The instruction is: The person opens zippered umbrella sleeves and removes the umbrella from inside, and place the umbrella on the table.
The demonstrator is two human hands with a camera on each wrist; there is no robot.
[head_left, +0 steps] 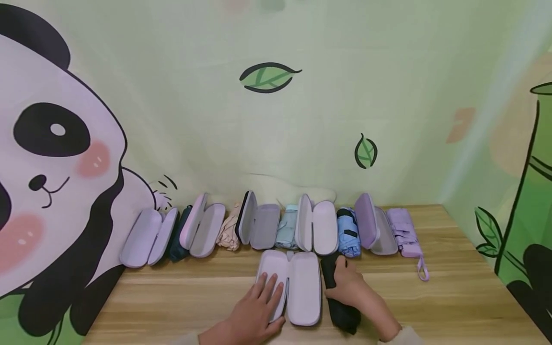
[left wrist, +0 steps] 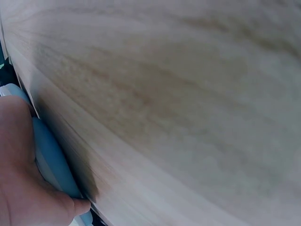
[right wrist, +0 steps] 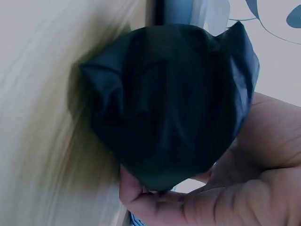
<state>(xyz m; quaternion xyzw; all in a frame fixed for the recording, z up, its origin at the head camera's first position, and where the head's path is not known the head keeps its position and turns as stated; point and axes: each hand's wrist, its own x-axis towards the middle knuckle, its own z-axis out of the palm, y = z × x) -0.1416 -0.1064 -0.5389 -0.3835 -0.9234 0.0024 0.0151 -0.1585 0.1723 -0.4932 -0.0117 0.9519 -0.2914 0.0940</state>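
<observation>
A case with a pale lining lies opened out flat (head_left: 304, 292) near the front of the table. My left hand (head_left: 254, 306) rests on its left half with the fingers spread fairly straight; the left wrist view shows that hand (left wrist: 28, 183) against the case's blue-looking outer edge (left wrist: 54, 157). Just right of the case, my right hand (head_left: 351, 285) grips a black folded umbrella (head_left: 342, 316). Up close in the right wrist view, the umbrella's crumpled black fabric end (right wrist: 174, 103) faces the camera, with the right hand's fingers (right wrist: 155, 207) curled round beneath it.
Behind runs a row of standing, half-open cases alternating with folded umbrellas: dark green (head_left: 178, 239), beige (head_left: 228, 232), teal (head_left: 286, 230), blue (head_left: 348, 232) and purple (head_left: 403, 230), whose strap hangs forward. A green panda-print backdrop (head_left: 194, 120) rises behind the wooden table (head_left: 444, 297).
</observation>
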